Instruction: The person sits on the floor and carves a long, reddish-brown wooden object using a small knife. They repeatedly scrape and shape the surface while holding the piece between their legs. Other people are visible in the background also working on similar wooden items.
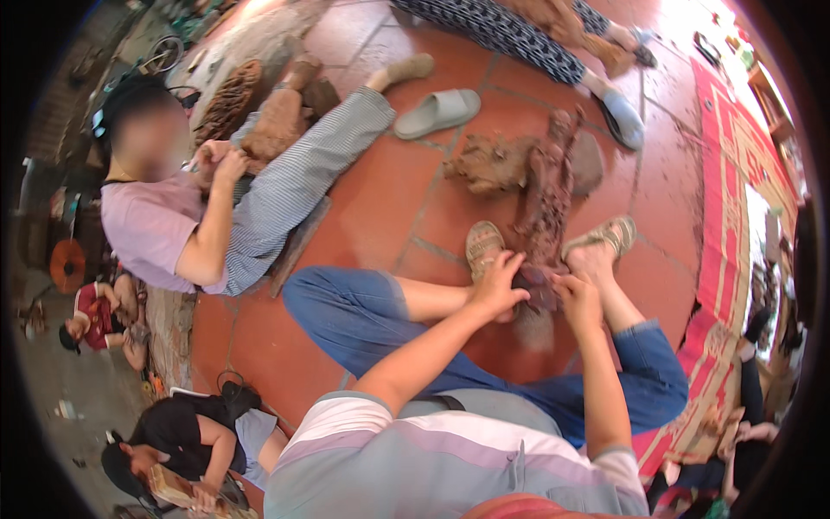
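A long reddish-brown carved wooden figure lies lengthwise between my sandalled feet, its near end between my hands. My left hand is curled against the left side of that end, thumb and fingers around a dark reddish part. On the other side, my right hand has its fingers pinched together close to the wood; whatever is in them is too small to make out. Behind the figure, a rough brown wood block rests on the floor. A pale, blurred shape shows just below my hands.
A grey slipper lies ahead on the red tiled floor. To the left, a seated person handles a wooden carving. Another person's patterned trouser legs stretch across the top. A red patterned mat runs along the right.
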A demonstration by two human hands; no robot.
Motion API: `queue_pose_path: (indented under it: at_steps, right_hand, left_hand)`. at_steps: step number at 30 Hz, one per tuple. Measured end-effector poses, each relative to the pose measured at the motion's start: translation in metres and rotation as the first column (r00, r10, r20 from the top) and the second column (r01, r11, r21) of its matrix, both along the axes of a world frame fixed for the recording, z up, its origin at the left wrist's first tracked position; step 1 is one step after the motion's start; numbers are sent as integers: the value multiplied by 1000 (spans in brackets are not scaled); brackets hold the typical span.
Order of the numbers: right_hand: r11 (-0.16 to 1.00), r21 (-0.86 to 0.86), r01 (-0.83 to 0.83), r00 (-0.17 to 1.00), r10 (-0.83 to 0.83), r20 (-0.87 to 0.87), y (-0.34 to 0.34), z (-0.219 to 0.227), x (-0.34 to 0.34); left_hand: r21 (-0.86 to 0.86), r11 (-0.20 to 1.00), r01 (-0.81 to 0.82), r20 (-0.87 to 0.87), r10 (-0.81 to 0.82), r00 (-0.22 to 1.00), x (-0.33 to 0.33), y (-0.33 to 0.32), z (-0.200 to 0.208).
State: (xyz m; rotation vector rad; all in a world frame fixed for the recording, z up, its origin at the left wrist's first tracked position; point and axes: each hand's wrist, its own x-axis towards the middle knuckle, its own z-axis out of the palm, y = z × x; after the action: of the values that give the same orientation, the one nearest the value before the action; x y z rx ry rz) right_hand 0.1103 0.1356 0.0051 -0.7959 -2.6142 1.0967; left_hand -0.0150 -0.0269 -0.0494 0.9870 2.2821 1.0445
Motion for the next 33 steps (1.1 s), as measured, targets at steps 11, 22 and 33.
queue_pose_path:
  at_steps: [11,22,33]
  right_hand:
    - [989,-84,125,987,-133,-96,1,-7,6]
    - [997,40,72,996,-74,46,8,8,-5]
    - [980,-127,150,981,-132,146,22,12,8]
  left_hand:
    - [-44,998,34,-45,-36,998,-2,7,16]
    - [-116,990,77,-191,-98,977,10,-1,27]
    - [-141,988,59,-185,-84,979,5,3,30]
